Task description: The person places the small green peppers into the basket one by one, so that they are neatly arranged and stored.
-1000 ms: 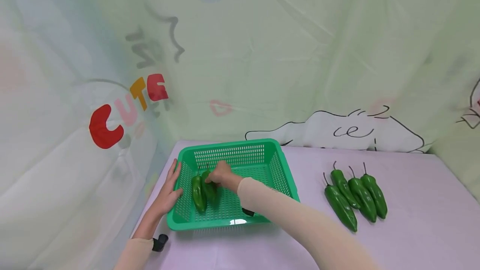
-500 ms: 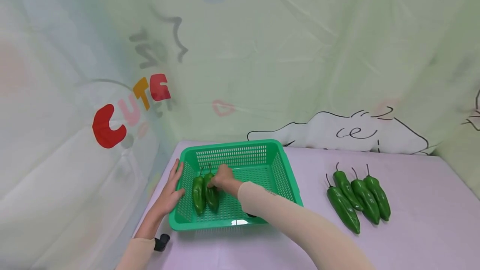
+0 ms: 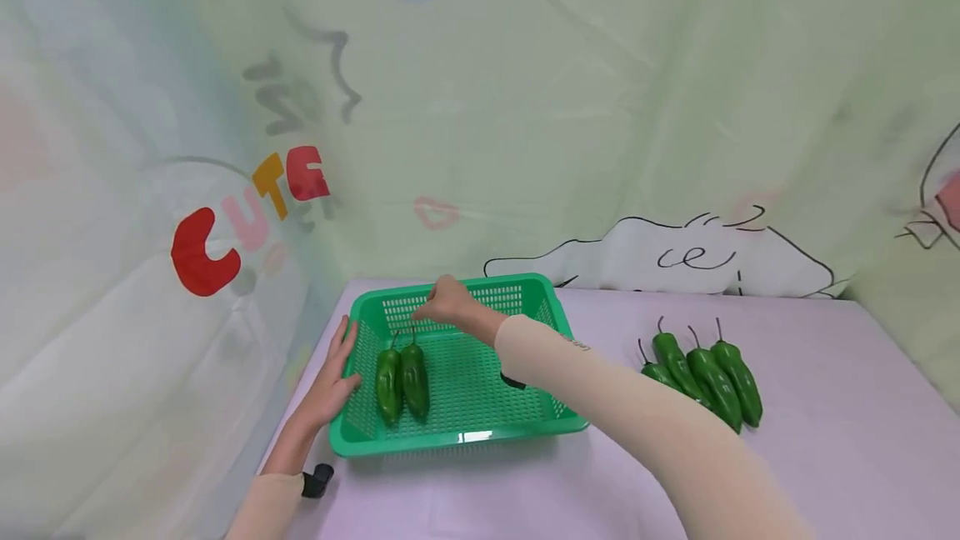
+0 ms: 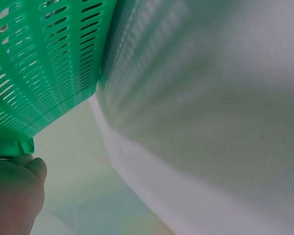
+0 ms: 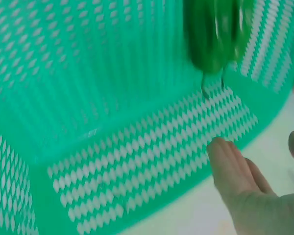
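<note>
In the head view, two green chili peppers lie side by side at the left of a green plastic basket (image 3: 457,438), stems toward its far wall. The left one is a slightly lighter pepper (image 3: 388,386); beside it is a darker pepper (image 3: 415,382). My right hand (image 3: 447,302) hovers over the far wall, near the darker pepper's stem tip. The right wrist view shows that hand (image 5: 240,181) with extended fingers, thumb apart, nothing between them. My left hand (image 3: 330,382) rests on the basket's left rim with fingers extended. Only part of it (image 4: 14,191) shows in the left wrist view.
Several more green peppers (image 3: 716,386) lie grouped on the pale table (image 3: 832,440) right of the basket, partly behind my right sleeve (image 3: 600,398). A printed curtain (image 3: 525,132) hangs behind the table and along its left side.
My right hand has released the darker pepper and risen away toward the far wall. That pepper now lies next to the other. My left hand stays at the rim; the head view shifts slightly.
</note>
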Demonstrator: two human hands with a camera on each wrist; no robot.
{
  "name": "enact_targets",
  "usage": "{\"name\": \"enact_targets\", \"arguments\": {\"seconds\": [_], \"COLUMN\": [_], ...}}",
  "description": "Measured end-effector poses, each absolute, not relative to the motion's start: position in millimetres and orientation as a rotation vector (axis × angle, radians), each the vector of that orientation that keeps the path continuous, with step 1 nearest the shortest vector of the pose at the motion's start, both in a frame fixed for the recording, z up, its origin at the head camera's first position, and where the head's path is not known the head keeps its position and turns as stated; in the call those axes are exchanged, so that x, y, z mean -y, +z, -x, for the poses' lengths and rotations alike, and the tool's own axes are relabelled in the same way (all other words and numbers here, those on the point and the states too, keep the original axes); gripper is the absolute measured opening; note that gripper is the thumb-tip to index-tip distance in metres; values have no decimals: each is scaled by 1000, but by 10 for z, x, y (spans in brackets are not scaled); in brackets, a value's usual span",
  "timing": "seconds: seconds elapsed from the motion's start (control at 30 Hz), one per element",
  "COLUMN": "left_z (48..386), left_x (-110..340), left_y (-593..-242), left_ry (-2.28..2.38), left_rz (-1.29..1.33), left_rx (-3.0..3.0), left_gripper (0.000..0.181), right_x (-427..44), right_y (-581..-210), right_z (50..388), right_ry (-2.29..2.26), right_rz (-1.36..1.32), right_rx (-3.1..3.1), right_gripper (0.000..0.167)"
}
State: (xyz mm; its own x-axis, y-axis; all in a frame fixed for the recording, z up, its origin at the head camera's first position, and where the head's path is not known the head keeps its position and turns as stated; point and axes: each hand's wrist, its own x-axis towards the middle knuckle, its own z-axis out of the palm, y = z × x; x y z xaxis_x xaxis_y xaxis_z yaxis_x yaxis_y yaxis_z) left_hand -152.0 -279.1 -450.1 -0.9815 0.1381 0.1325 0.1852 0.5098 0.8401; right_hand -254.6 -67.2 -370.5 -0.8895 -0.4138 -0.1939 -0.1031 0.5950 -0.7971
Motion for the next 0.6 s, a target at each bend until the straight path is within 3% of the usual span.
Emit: {"name": "enact_targets", "arguments": {"seconds": [0.13, 0.27, 0.37, 0.6], "left_z": [1633, 1674, 1681, 1674], "left_x": [2846, 2904, 2947, 2978], "left_y": [-4707, -4830, -4827, -4825], "left_ry": [-1499, -1511, -1507, -1485], "left_rz": [305, 314, 302, 290], "left_rx": [2681, 2685, 2684, 2716], "left_gripper": [87, 88, 90, 89], "right_x": [310, -127, -455, -1322], "right_y": [-3517, -3419, -3383, -3505], "right_z": [2622, 2667, 2732, 2811], "right_ry": [-1219, -1210, -1172, -1103], "right_rz": [508, 536, 516, 335], "right_rx": [-2516, -2643, -2755, -2888], "right_gripper": [56, 29, 49, 49]}}
